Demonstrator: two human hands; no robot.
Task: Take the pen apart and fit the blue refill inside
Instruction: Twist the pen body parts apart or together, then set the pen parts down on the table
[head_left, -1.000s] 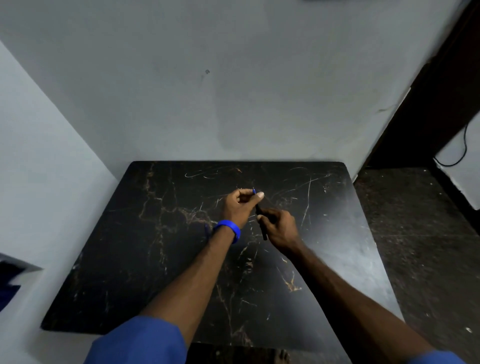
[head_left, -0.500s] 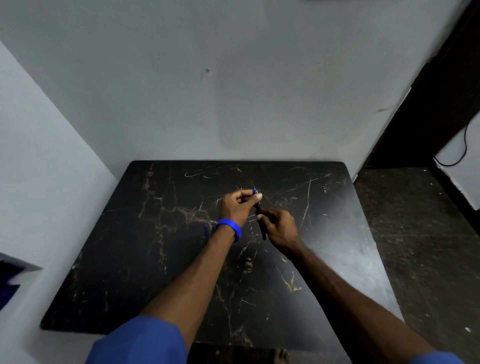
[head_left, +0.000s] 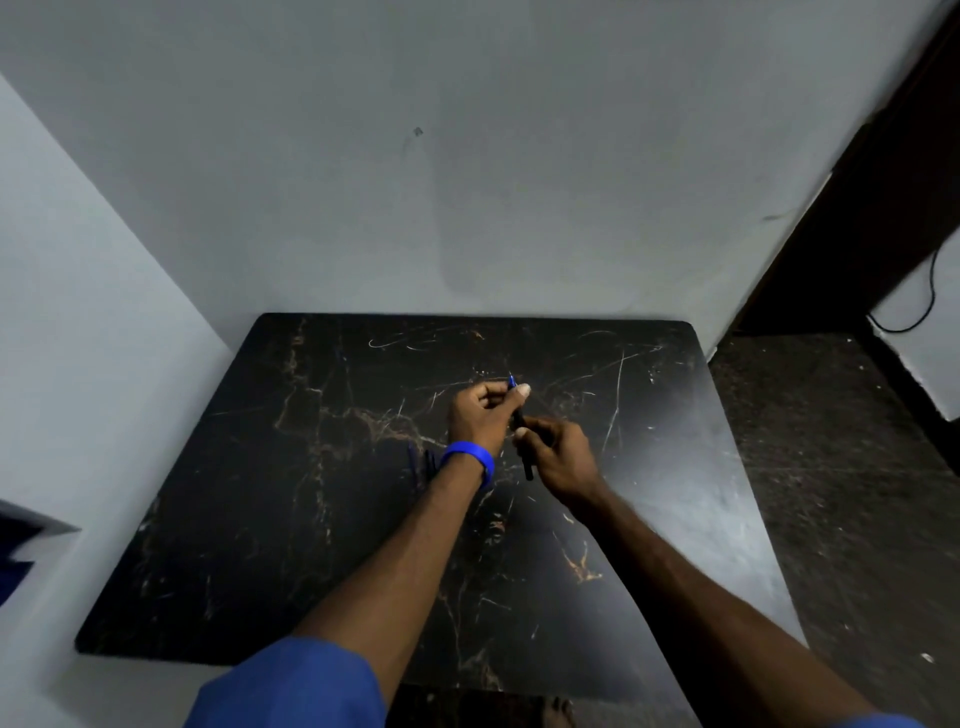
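Above the middle of the black marble table (head_left: 311, 519) both hands hold a thin dark pen. My left hand (head_left: 480, 418), with a blue wristband, pinches the upper end, where a small blue tip (head_left: 511, 382) sticks out past the thumb. My right hand (head_left: 558, 457) grips the black pen barrel (head_left: 525, 462) lower down; its bottom end pokes out below the fingers. The two hands touch at the pen. Whether the blue tip is the refill or the pen's own end I cannot tell. Faint thin blue objects (head_left: 418, 462) lie on the table just left of my left wrist.
Grey walls close the table in at the back and on the left. A dark speckled floor (head_left: 841, 493) lies to the right, with a dark door frame (head_left: 883, 182) and a black cable (head_left: 919, 306) beyond. A blue-and-dark object (head_left: 21, 551) shows at the left edge.
Almost nothing has moved. Both hands stay on the pen at the same spot; the left fingers shift only slightly at the blue tip.
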